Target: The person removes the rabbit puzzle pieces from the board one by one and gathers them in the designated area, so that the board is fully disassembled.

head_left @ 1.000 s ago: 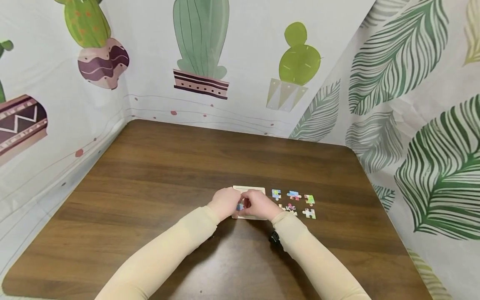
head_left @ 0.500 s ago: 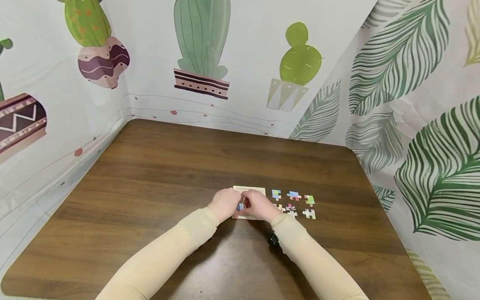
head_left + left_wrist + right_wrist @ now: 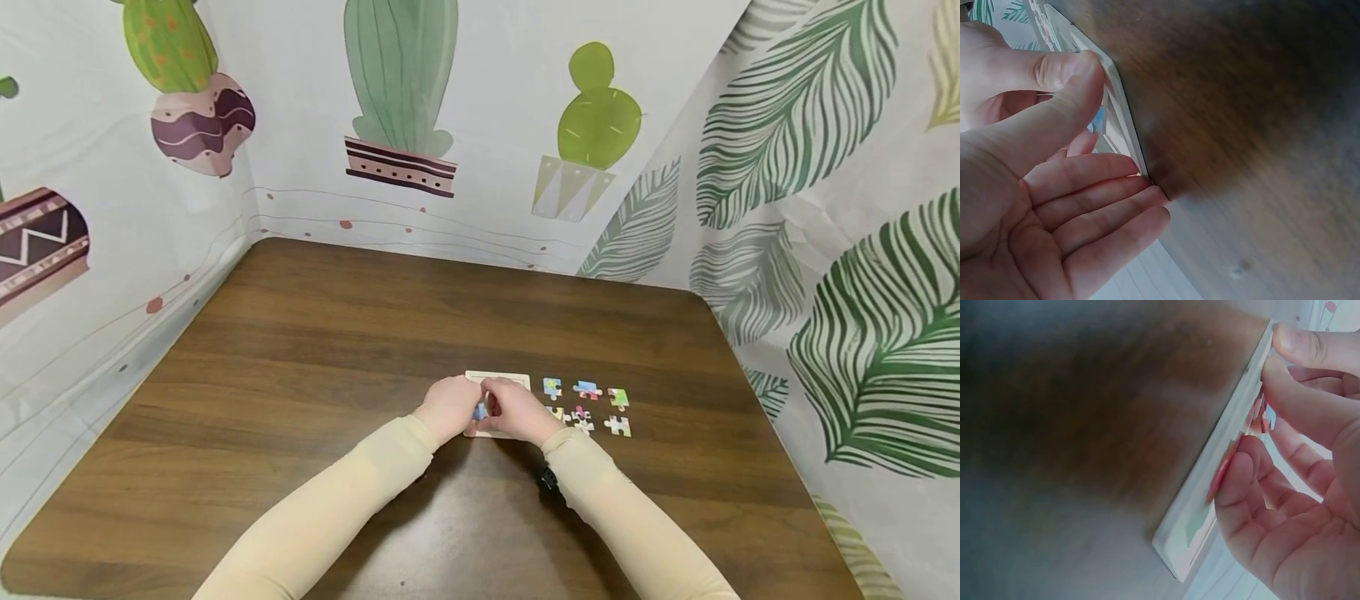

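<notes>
A shallow, light wooden puzzle tray (image 3: 510,376) lies on the table beneath both hands. My left hand (image 3: 447,404) is at its left side; in the left wrist view the thumb lies by the tray rim (image 3: 1124,112) and the other fingers stretch out to its corner. My right hand (image 3: 519,410) reaches over the tray with curled fingers, pinching a small puzzle piece (image 3: 1264,420) between thumb and fingers. A blue patch of puzzle (image 3: 480,412) shows between the hands. Red and green printed pieces (image 3: 1224,470) lie in the tray, partly covered by the right fingers.
Right of the tray, several loose puzzle pieces lie in two rough rows, among them a blue and red one (image 3: 587,390), a green one (image 3: 618,397) and a whitish one (image 3: 618,426). The brown wooden table (image 3: 337,333) meets a cactus-and-leaf print cloth (image 3: 495,100) behind.
The right hand and forearm have shifted slightly, so more of the loose piece nearest the right wrist shows. The left hand has stayed almost still at the tray.
</notes>
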`<act>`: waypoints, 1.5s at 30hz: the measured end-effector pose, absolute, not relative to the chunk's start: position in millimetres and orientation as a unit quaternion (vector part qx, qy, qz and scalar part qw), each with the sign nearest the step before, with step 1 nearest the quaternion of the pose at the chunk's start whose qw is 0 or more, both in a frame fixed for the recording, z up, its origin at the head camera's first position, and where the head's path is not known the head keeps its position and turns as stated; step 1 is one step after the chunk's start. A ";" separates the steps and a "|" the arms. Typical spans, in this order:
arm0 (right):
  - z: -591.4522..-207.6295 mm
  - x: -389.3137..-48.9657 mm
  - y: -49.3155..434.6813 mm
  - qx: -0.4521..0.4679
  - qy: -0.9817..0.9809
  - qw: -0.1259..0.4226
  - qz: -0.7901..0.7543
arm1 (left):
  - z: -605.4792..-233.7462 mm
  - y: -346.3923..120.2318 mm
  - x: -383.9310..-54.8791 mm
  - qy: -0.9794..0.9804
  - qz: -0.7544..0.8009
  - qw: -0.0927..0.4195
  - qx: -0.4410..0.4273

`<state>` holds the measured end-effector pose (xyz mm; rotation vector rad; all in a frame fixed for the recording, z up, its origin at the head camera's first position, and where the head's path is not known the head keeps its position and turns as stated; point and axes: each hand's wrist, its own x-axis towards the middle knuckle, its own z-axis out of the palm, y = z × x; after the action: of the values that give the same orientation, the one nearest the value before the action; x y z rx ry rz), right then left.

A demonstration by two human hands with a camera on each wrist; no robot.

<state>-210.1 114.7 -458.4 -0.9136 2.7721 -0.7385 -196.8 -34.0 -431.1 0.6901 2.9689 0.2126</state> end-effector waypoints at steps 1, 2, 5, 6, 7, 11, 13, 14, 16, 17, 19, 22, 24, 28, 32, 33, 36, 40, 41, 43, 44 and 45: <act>-457.8 -210.3 114.8 -0.303 0.919 0.064 -0.245 | -430.9 -34.0 -197.0 0.971 0.069 0.045 0.226; -457.2 -210.6 115.0 -0.303 0.919 0.063 -0.244 | -430.8 -34.0 -197.0 0.971 0.067 0.046 0.225; -454.6 -211.4 115.6 -0.298 0.918 0.070 -0.253 | -431.1 -34.2 -197.3 0.971 0.064 0.053 0.224; -453.6 -211.5 115.8 -0.294 0.918 0.074 -0.257 | -431.5 -34.4 -197.4 0.971 0.062 0.052 0.225; -452.7 -211.9 116.1 -0.290 0.917 0.079 -0.261 | -431.6 -34.6 -197.5 0.971 0.061 0.053 0.226; -450.6 -213.2 117.5 -0.276 0.915 0.090 -0.281 | -431.9 -35.2 -197.4 0.970 0.061 0.049 0.229; -451.2 -213.9 118.5 -0.272 0.913 0.088 -0.291 | -431.8 -35.2 -197.5 0.970 0.061 0.047 0.229; -451.9 -214.2 119.0 -0.269 0.912 0.086 -0.298 | -431.7 -35.0 -197.5 0.971 0.061 0.048 0.228; -453.8 -214.8 120.3 -0.263 0.909 0.085 -0.312 | -432.1 -34.6 -197.8 0.971 0.061 0.052 0.225; -455.0 -215.0 121.0 -0.260 0.907 0.085 -0.319 | -432.3 -34.2 -197.7 0.971 0.061 0.054 0.224; -457.2 -215.2 122.2 -0.253 0.902 0.091 -0.338 | -432.9 -33.6 -198.0 0.971 0.061 0.060 0.221; -459.9 -215.5 123.2 -0.251 0.893 0.102 -0.359 | -433.5 -32.8 -198.1 0.972 0.059 0.067 0.219; -460.5 -215.9 123.5 -0.248 0.889 0.108 -0.371 | -433.5 -32.5 -198.4 0.972 0.058 0.068 0.217; -459.0 -217.4 123.9 -0.242 0.884 0.114 -0.384 | -433.9 -31.5 -198.8 0.972 0.048 0.062 0.220; -456.0 -219.3 126.7 -0.242 0.876 0.123 -0.397 | -433.4 -30.9 -198.0 0.972 0.049 0.060 0.221; -455.3 -220.3 128.1 -0.241 0.874 0.126 -0.402 | -433.2 -31.0 -197.7 0.972 0.052 0.060 0.221; -453.8 -223.3 135.0 -0.243 0.866 0.127 -0.419 | -432.5 -31.4 -197.2 0.972 0.053 0.062 0.221; -450.2 -226.1 145.9 -0.243 0.870 0.118 -0.413 | -432.3 -32.2 -196.9 0.970 0.036 0.054 0.233; -449.1 -226.2 148.6 -0.241 0.873 0.117 -0.407 | -432.4 -32.3 -196.9 0.970 0.034 0.054 0.235; -447.1 -225.5 153.9 -0.233 0.879 0.120 -0.399 | -432.9 -32.3 -196.5 0.969 0.027 0.053 0.239; -446.2 -224.8 156.8 -0.230 0.881 0.122 -0.394 | -433.2 -32.2 -196.5 0.969 0.025 0.053 0.239; -445.5 -223.8 160.0 -0.227 0.883 0.127 -0.391 | -433.2 -32.1 -196.2 0.969 0.023 0.051 0.239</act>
<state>-223.8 160.0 -445.5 -0.6601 2.5698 -1.1394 -196.2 -32.1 -433.2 0.7275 2.9497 0.0710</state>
